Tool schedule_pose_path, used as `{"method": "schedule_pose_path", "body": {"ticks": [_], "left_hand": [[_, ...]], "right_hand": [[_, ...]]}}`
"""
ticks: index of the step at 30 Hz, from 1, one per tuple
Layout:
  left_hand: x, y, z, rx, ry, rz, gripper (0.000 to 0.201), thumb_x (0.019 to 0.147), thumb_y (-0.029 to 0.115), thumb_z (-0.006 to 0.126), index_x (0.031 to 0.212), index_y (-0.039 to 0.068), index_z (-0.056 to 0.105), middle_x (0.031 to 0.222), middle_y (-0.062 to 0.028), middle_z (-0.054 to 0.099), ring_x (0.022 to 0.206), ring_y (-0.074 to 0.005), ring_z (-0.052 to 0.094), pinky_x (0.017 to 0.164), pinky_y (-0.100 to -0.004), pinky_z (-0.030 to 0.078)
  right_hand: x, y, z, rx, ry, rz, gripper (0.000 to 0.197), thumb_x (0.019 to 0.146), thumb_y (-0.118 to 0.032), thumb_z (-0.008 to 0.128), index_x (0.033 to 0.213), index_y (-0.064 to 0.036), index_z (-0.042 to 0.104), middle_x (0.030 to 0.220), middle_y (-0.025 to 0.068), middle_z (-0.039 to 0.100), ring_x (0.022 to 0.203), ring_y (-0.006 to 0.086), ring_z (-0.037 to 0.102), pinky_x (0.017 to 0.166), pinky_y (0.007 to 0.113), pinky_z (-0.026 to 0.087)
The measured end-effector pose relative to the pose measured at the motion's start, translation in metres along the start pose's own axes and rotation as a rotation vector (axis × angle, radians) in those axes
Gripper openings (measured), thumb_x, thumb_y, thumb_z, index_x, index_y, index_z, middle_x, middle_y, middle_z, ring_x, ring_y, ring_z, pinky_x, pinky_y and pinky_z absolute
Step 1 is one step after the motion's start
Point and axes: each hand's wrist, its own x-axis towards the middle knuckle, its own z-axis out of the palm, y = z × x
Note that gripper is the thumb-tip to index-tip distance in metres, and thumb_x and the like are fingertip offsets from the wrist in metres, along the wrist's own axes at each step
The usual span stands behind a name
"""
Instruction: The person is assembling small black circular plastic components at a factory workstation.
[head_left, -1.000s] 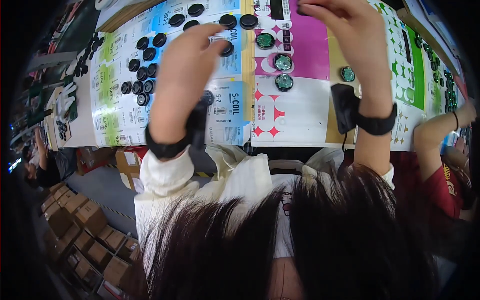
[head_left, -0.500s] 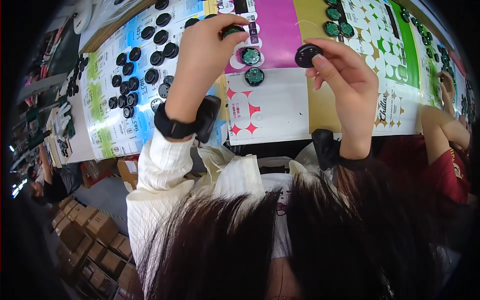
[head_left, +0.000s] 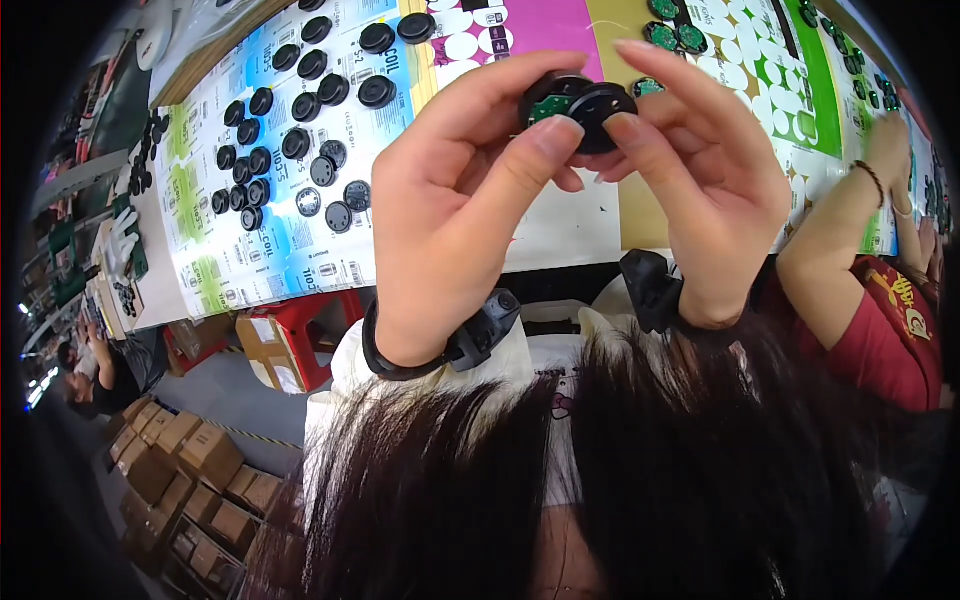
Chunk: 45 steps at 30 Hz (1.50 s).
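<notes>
My left hand (head_left: 455, 200) and my right hand (head_left: 690, 180) are raised close to the camera, fingertips meeting. Between them sit a round black cap (head_left: 598, 102) and a round green circuit board (head_left: 548, 106) in a black ring. The left thumb and fingers pinch the board piece, and the right fingers press the black cap against it. Each wrist wears a black band with a small device. Below the hands lies the table with coloured printed sheets (head_left: 300, 250).
Several black round caps (head_left: 300, 145) lie in rows on the blue and green sheet at left. More green boards (head_left: 675, 30) lie at the top right. A co-worker's arm in a red sleeve (head_left: 860, 250) reaches onto the table at right. Cardboard boxes (head_left: 190, 470) are stacked on the floor at lower left.
Both hands have drawn back from the table toward the camera and come together. The black cap in the right hand now meets the board piece in the left.
</notes>
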Motion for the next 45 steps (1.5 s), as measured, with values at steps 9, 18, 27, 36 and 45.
{"method": "schedule_pose_path", "body": {"ticks": [9,18,27,36,45], "left_hand": [[-0.005,0.002,0.001,0.012,0.004,0.012,0.031,0.084,0.009,0.046,0.111,-0.006,0.045,0.101,-0.0137,0.055,0.089,-0.0177,0.055,0.077,-0.0284,0.045],[0.001,-0.002,-0.013,-0.322,-0.223,-0.199,0.051,0.081,0.026,0.053,0.122,0.001,0.036,0.114,-0.0118,0.048,0.103,-0.0208,0.049,0.085,-0.0318,0.042],[0.002,-0.004,-0.014,-0.329,-0.25,-0.224,0.054,0.08,0.03,0.055,0.122,0.002,0.037,0.112,-0.0106,0.049,0.102,-0.0206,0.05,0.082,-0.0316,0.043],[0.003,-0.006,-0.016,-0.324,-0.263,-0.262,0.059,0.077,0.033,0.058,0.121,0.0,0.037,0.111,-0.0113,0.05,0.1,-0.0218,0.05,0.082,-0.0319,0.043],[0.007,-0.011,-0.015,-0.378,-0.29,-0.306,0.065,0.073,0.036,0.061,0.12,-0.001,0.037,0.111,-0.0133,0.049,0.1,-0.0243,0.05,0.083,-0.0325,0.043]], "right_hand": [[0.001,0.009,-0.006,-0.606,-0.011,-0.54,0.042,0.057,0.0,0.069,0.098,0.002,0.058,0.079,0.0057,0.055,0.067,0.0128,0.053,0.056,0.02,0.043],[0.0,-0.013,-0.006,-0.647,-0.103,-0.56,0.048,0.052,-0.007,0.073,0.098,0.0013,0.059,0.09,0.0072,0.051,0.074,0.0137,0.05,0.059,0.022,0.042],[0.0,-0.014,-0.008,-0.641,-0.122,-0.543,0.048,0.053,-0.007,0.072,0.098,0.0015,0.059,0.091,0.0085,0.049,0.076,0.015,0.051,0.063,0.023,0.044],[0.001,-0.009,-0.008,-0.594,-0.158,-0.521,0.047,0.054,-0.007,0.072,0.099,0.0028,0.058,0.094,0.0097,0.048,0.077,0.016,0.052,0.064,0.024,0.044],[0.001,-0.012,-0.01,-0.523,-0.17,-0.495,0.048,0.055,-0.008,0.072,0.099,0.0052,0.057,0.095,0.0109,0.047,0.077,0.0174,0.053,0.062,0.024,0.045]]}}
